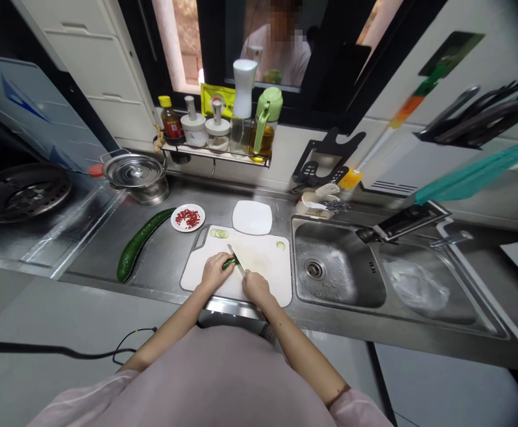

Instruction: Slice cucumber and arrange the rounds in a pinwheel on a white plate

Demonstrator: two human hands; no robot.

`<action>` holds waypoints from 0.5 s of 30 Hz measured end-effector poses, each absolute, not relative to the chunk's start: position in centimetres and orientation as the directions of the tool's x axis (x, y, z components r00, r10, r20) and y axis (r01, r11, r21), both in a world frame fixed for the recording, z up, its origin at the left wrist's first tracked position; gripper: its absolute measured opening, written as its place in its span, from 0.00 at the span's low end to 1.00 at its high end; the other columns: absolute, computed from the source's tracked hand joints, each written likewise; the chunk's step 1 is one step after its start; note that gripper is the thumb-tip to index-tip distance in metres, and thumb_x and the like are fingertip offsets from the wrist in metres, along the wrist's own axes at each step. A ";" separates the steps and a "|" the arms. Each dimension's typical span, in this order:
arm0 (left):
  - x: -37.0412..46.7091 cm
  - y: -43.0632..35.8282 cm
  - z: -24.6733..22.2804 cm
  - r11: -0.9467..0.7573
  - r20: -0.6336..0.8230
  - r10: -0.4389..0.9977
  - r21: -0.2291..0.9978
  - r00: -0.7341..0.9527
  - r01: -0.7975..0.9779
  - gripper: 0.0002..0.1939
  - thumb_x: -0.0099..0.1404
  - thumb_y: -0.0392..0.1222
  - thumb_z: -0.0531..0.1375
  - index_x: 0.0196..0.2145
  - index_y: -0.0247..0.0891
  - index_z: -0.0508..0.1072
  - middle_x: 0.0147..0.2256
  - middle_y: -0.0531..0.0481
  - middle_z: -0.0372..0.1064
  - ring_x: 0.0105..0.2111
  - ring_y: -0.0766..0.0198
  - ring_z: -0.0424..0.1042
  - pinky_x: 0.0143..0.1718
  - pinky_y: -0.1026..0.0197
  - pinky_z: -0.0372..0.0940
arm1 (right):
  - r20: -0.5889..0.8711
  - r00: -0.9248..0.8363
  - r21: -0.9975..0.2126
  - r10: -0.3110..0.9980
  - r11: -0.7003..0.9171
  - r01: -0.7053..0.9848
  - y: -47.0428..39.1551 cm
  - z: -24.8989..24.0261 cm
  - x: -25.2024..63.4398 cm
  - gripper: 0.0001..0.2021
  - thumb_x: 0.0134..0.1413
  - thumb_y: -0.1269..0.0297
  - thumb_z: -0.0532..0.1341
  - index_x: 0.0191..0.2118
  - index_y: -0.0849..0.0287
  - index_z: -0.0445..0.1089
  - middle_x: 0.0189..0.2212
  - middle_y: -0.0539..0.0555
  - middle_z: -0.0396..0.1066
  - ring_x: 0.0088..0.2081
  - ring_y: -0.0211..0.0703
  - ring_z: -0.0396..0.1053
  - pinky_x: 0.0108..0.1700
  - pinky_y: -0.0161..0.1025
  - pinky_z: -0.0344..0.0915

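Note:
On a white cutting board (201, 271), my left hand (216, 271) is closed around a short piece of green cucumber (229, 263). My right hand (256, 287) grips the handle of a kitchen knife (238, 259), whose blade lies against the right end of the cucumber piece. Several pale cucumber slices (219, 233) lie at the board's far left corner, and another slice (281, 245) sits near its far right corner. Beyond the board is a white square plate (252, 217). A long whole cucumber (142, 242) rests on the counter to the left.
A small white plate with chopped red pieces (188, 218) stands behind the board's left side. To the right is a steel sink (339, 261) with a faucet (401, 225). A lidded steel pot (137, 175) and a shelf of seasoning bottles (218, 151) stand at the back.

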State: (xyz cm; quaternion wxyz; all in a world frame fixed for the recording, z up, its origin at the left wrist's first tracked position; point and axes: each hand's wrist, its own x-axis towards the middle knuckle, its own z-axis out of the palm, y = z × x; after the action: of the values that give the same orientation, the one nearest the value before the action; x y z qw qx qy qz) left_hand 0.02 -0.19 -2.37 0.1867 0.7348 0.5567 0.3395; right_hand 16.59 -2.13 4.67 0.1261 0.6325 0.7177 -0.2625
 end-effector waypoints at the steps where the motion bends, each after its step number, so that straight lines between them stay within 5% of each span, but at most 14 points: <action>1: 0.0 -0.2 -2.4 -0.308 0.291 0.945 0.648 0.147 0.697 0.10 0.62 0.41 0.59 0.42 0.42 0.74 0.40 0.48 0.74 0.41 0.60 0.73 0.45 0.56 0.66 | -0.517 -0.169 -0.218 0.839 0.062 0.974 -2.2 4.7 16.7 0.15 0.62 0.71 0.47 0.49 0.63 0.67 0.42 0.63 0.74 0.45 0.48 0.72 0.41 0.39 0.63; 15: 0.2 -0.8 -2.0 -0.281 0.298 0.949 0.658 0.101 0.699 0.13 0.62 0.43 0.59 0.45 0.41 0.72 0.43 0.47 0.74 0.42 0.59 0.72 0.47 0.56 0.66 | -0.498 -0.132 -0.240 0.857 0.010 0.971 -3.8 5.9 18.6 0.16 0.63 0.65 0.48 0.49 0.61 0.68 0.41 0.62 0.75 0.45 0.48 0.72 0.41 0.38 0.61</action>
State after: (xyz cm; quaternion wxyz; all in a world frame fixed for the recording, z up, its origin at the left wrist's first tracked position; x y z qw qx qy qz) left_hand 0.17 -0.78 -2.05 0.1793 0.7201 0.5720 0.3493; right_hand 18.60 -3.75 5.89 0.1055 0.6504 0.7026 -0.2687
